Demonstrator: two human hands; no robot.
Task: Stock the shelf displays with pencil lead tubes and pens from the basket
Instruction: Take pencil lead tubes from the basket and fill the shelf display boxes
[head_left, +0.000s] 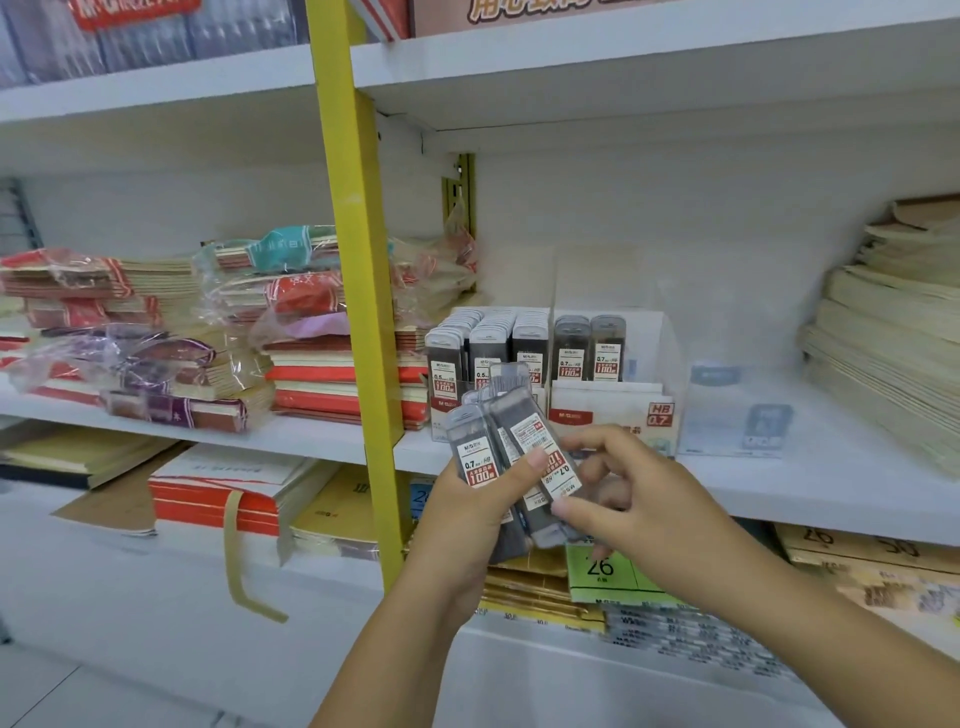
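- The left hand grips a bundle of pencil lead tubes from below. Its fingers are curled round the pack and the thumb is pressed across the front labels.
- The right hand pinches one tilted tube of that bundle, with its fingers narrow on the upper edge and the thumb on the lower end.
- The bundle is held in the air, just in front of the white shelf and below the display box.
- In the display box, three rows of 0.5 tubes stand upright on the left. Two 0.7 tubes stand in the compartment beside them, behind a card marked HB 0.7.
- A yellow post rises to the left of the display box.
- Wrapped notebook stacks lie left of the post, and a pale paper stack lies at the far right of the shelf.
- A green tag marked 26 shows below the hands.
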